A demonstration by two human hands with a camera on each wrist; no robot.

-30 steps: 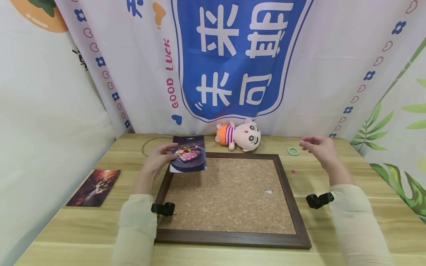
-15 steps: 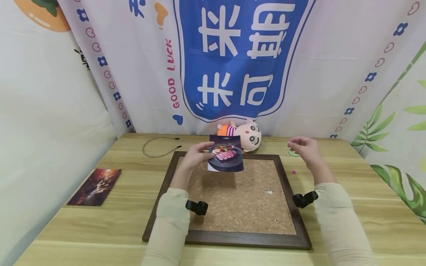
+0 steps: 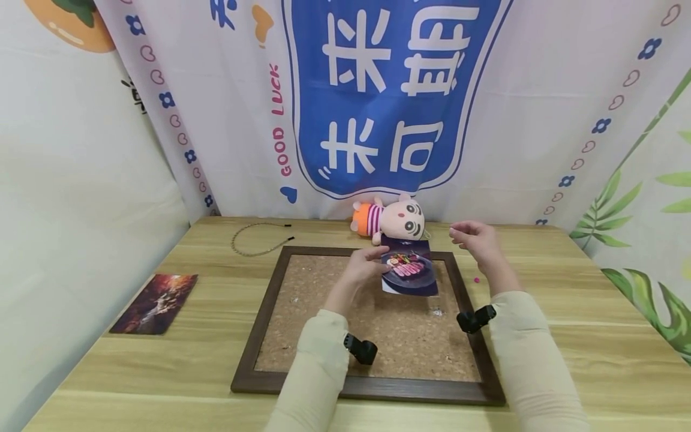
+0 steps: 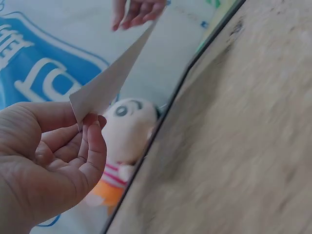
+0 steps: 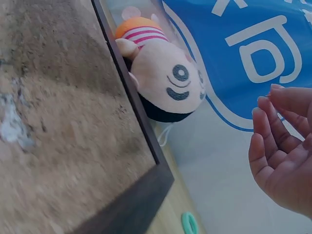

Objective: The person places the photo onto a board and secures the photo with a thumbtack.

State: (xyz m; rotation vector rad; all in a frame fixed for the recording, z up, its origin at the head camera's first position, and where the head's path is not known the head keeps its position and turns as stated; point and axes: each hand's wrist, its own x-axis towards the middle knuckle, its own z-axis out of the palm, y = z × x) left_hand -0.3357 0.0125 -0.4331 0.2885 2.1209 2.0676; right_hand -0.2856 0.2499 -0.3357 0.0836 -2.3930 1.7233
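My left hand (image 3: 363, 267) pinches a photo card (image 3: 408, 268) by its left edge, thumb on one side and fingers on the other. The card shows sliced meat on a dark plate and hovers over the upper right of a cork board (image 3: 324, 324) in a dark brown frame. Its pale back (image 4: 109, 80) faces the left wrist view. To the right of the card, my right hand (image 3: 475, 240) is raised with thumb and forefinger pressed together. A tiny pushpin (image 5: 268, 95) shows as a thin tip between them, its head mostly hidden by the fingers.
A plush doll (image 3: 399, 219) lies behind the board. Left of it are a braided headband (image 3: 245, 249) and a second picture card (image 3: 156, 305). A small pink pin (image 3: 477, 280) lies right of the frame, and a green ring (image 5: 189, 223) sits past its corner.
The left hand has carried the photo card rightward across the cork board, and slightly lower at the end. My right hand has moved left toward it, fingertips still pinched.
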